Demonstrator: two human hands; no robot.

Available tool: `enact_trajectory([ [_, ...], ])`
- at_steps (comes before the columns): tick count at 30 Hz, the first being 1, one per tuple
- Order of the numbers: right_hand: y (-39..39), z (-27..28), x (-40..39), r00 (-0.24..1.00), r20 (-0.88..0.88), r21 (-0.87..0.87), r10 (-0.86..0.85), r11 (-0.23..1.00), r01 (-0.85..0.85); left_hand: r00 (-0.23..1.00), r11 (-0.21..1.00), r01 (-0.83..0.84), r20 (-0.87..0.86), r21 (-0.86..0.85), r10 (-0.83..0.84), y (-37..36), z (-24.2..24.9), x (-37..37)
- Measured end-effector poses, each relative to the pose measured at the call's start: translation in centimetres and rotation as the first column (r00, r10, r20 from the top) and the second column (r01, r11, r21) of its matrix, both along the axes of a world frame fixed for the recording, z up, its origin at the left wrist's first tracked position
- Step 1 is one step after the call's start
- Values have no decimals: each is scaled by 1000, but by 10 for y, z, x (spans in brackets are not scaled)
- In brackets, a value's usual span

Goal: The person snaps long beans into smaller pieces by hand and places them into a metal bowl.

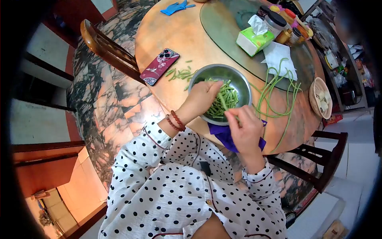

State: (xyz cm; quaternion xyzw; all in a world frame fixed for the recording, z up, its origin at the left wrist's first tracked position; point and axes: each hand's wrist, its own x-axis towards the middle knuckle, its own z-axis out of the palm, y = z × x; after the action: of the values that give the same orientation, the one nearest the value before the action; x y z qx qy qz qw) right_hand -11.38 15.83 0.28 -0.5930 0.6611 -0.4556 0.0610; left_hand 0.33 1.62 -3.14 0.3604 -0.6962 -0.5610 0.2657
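Both hands over the steel bowl point(238, 79) so snapped pieces drop in: left hand point(203, 97) curled closed on a long bean point(223, 101), right hand point(246, 127) pinching its near end; uncut long beans point(274, 93) just right of bowl, trimmed ends point(181, 73) left of it

- Bean point(223, 100) pinched between both hands: the stretch under the left hand point(205, 95) fingertips is hidden.
- Steel bowl point(238, 81): near rim covered below the right hand point(246, 127) fingers.
- Purple cloth point(223, 135): mostly hidden behind the right palm.
- Jars point(278, 20) beyond the fingers: labels too small to read.
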Motion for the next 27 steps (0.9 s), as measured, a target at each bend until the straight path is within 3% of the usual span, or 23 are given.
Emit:
enact_trajectory([
  [3,2,7,5,997,-79,-29,16,999,-19,989,985,-87,104,-148,103,-8,10,1],
  [4,1,7,1,998,-65,-7,9,1000,-9,1000,993,-9,22,-119,11,-8,6,3],
  [6,1,5,-6,999,45,82,-11,997,7,984,974,177,-25,144,-175,-2,9,7],
  [8,-4,4,-15,997,80,63,-1,998,-4,944,866,323,-63,381,-324,-2,20,10],
  [10,-9,-3,-23,998,67,-15,23,1000,-22,899,789,426,-115,443,-422,1,19,11],
  [12,-8,0,-25,990,140,54,9,998,-17,867,746,492,-171,448,-468,7,18,12],
  [16,-9,-2,-23,968,246,7,-41,999,40,928,792,371,-169,486,-331,4,19,12],
  [21,-3,-8,-8,997,-54,-66,-53,997,49,987,896,43,-157,443,30,7,10,-7],
  [24,0,2,4,997,-69,-110,-23,994,15,977,941,-9,-197,338,80,-2,7,-9],
  [27,-5,-6,-11,998,15,-61,-63,996,64,976,900,209,-136,383,-169,-1,12,-2],
])
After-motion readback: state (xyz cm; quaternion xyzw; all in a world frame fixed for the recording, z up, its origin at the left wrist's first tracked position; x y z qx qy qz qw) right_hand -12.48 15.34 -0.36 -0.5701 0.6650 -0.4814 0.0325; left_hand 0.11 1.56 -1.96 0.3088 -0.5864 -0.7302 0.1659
